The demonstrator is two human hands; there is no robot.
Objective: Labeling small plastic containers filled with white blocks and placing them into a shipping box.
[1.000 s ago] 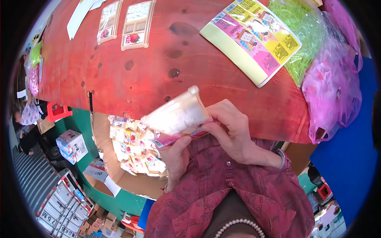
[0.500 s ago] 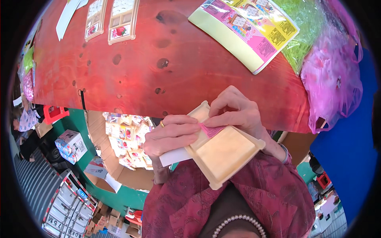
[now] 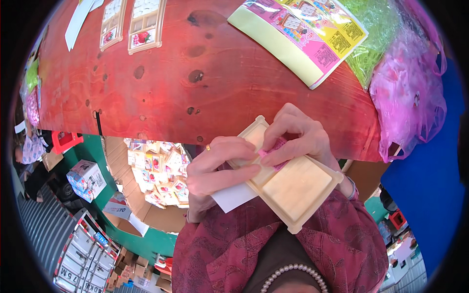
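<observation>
The person is holding a shallow, square, pale wooden tray [image 3: 293, 188] just below the near edge of the red-stained, knotty bench [image 3: 220, 93]. The left hand [image 3: 222, 168] is curling closed over the tray's left rim and a white paper sheet [image 3: 233, 198] beneath it. The right hand [image 3: 298, 139] is pinching a small pink piece [image 3: 273, 148] at the tray's upper corner. Below left, an open cardboard box [image 3: 146, 190] is holding many small printed cards. A pink plastic bag [image 3: 408, 102] is lying at the bench's right end
</observation>
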